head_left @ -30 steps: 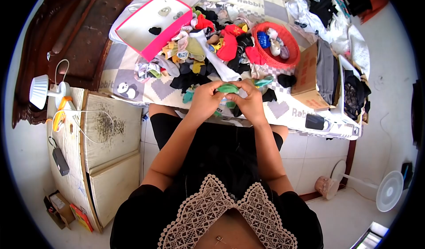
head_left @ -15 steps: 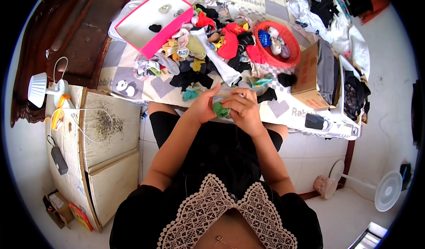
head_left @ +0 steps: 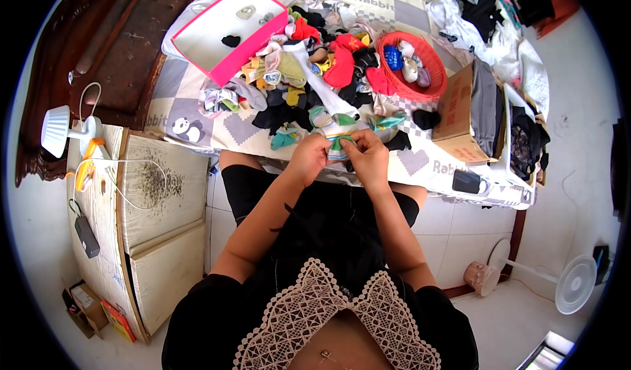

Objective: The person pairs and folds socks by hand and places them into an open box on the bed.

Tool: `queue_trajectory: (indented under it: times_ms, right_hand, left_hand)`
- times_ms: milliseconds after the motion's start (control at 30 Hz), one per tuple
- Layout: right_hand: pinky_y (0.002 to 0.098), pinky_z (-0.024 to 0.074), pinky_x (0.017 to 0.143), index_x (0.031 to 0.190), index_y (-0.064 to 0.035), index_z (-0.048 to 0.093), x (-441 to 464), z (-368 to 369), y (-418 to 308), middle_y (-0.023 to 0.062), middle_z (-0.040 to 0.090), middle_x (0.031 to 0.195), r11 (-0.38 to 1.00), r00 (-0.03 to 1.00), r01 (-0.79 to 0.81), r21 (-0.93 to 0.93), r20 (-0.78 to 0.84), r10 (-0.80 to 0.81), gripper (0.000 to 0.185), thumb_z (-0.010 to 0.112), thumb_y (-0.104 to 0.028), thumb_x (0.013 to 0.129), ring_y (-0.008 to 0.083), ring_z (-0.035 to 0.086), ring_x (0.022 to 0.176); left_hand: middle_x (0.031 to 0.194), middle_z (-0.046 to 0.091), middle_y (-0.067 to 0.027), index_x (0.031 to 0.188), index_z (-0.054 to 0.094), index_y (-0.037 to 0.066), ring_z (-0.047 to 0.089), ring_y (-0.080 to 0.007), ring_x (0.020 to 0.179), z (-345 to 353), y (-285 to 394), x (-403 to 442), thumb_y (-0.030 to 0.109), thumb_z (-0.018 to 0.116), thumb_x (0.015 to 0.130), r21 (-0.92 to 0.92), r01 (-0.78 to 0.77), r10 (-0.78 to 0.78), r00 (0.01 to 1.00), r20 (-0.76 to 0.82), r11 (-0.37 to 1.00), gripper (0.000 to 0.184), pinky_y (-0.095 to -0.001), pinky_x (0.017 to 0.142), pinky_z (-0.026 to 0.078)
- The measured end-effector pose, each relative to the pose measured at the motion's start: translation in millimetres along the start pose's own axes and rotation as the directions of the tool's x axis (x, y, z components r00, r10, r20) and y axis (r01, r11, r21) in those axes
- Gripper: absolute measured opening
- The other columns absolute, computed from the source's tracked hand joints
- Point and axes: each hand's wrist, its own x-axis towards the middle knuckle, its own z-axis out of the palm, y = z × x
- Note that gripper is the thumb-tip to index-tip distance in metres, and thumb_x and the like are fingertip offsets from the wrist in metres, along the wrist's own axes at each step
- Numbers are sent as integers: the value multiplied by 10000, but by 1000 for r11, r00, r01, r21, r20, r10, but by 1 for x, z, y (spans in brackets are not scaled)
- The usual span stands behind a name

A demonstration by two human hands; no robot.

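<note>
A green-and-white striped sock (head_left: pixel 334 132) stretches between my two hands over the near edge of the bed, its far end lying toward the sock pile. My left hand (head_left: pixel 310 160) pinches its left edge, while my right hand (head_left: pixel 369 161) grips the right side with thumb and fingers. To the left rests a teal-green sock (head_left: pixel 284 138). Another teal-green sock (head_left: pixel 389 121) lies to the right beside a black sock (head_left: pixel 398 141). A long white sock (head_left: pixel 322 84) runs through the heap just beyond my hands.
A pink-edged white box (head_left: pixel 227 38) stands at the back left. Right of the mixed pile are a red basket (head_left: pixel 411 94) with small items and a cardboard box (head_left: pixel 455 117) holding dark cloth. A phone-like black object (head_left: pixel 467 180) lies near the bed edge.
The green bundle between my hands has become an opened-out striped sock, its end now spread away from me. Both hands have shifted and hold it by its sides.
</note>
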Motion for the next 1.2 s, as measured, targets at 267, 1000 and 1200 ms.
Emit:
queue_trajectory:
  times_ms: [267,1000,1200]
  right_hand:
    - [302,444,595,1054,-82,588,-1,-27,-30,61,467,832,921,898,389,11,218,-381,481,736,-5,602,207,523,728]
    - [321,428,605,786,22,605,1,-15,26,115,509,793,998,980,-2,-69,198,16,151,649,-104,717,248,521,651]
    - [218,400,583,980,3,581,-5,-19,1,13,523,795,948,997,-33,318,78,8,320,721,-173,753,96,460,631]
  left_hand:
    - [998,611,-126,1080,531,-60,618,-195,879,9,12,-5,55,531,799,144,-64,71,997,-44,987,303,-338,800,500]
    - [1007,615,-66,1171,539,40,619,-163,850,17,-2,-7,6,575,781,499,-164,118,985,122,851,393,-276,756,513]
    - [954,637,-41,1078,598,65,618,-133,814,8,1,-5,54,611,804,282,-20,52,993,-105,959,274,-279,649,539]
